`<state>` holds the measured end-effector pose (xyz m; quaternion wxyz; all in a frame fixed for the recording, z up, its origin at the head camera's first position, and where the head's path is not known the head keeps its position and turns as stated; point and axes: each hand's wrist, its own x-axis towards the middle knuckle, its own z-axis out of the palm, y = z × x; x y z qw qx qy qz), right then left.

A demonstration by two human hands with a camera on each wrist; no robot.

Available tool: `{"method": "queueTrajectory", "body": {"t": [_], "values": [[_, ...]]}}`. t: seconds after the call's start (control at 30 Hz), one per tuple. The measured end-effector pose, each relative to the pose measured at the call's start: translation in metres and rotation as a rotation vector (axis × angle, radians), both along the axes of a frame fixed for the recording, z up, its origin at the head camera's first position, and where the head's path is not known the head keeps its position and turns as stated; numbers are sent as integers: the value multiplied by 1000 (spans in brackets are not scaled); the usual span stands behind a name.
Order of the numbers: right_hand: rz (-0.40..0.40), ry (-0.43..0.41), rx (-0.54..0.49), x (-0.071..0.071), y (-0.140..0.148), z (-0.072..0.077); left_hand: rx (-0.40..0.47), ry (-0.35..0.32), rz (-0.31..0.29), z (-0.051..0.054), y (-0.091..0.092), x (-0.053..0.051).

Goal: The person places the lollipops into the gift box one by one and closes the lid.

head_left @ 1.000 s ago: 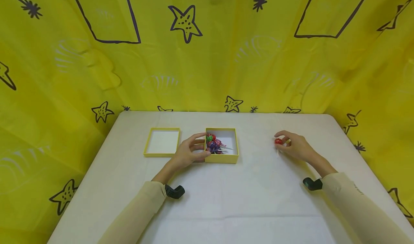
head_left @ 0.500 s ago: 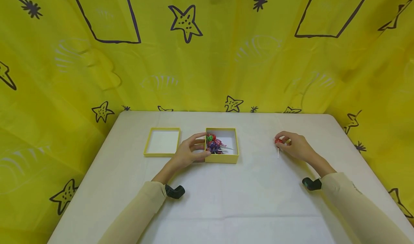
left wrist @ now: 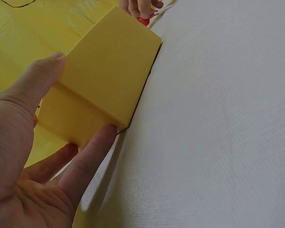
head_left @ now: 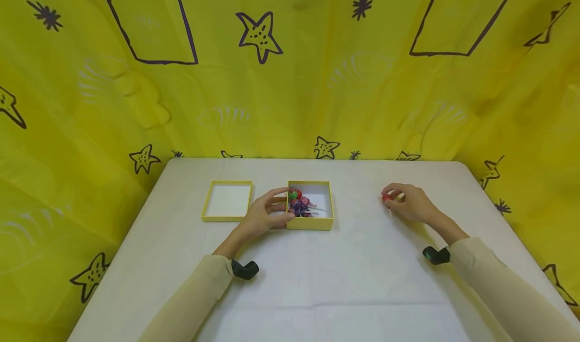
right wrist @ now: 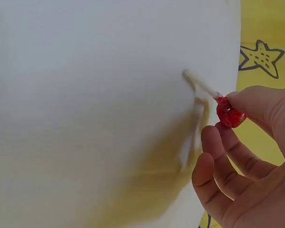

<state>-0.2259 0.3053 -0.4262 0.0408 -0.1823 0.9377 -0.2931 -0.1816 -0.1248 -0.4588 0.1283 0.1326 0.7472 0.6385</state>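
My left hand (head_left: 263, 213) holds an open yellow box (head_left: 310, 224) by its left side, thumb near the front corner. The left wrist view shows the thumb on the upper edge of the box (left wrist: 104, 71) and fingertips against its side wall. Several wrapped lollipops (head_left: 300, 208), purple, red, pink and green, lie in the box's left part, sticks pointing right. To the right, my right hand (head_left: 410, 202) pinches a red-wrapped lollipop (right wrist: 230, 114) by its head between thumb and fingers. Its white stick (right wrist: 199, 83) points away from the hand.
A shallow yellow-rimmed lid (head_left: 226, 200), white inside, lies left of the box, close to my left hand. The white-covered table (head_left: 326, 271) ends at a yellow patterned curtain (head_left: 290, 90) behind and at both sides.
My right hand has shifted slightly left with the red lollipop, whose stick now tilts more. My left hand has kept its place on the box.
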Motion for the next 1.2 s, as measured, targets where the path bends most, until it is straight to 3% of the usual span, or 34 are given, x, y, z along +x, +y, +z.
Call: {"method": "queueTrajectory", "body": {"t": [0.4,0.73,1.2], "values": [[146,11,-74,-8,-6,30,5,11,3,-2,0,0],[223,43,-69,-13,-16,60,6,4,1,0,0,0],[226,-12,-96,-19,-40,92,2,12,0,-1,0,0]]}}
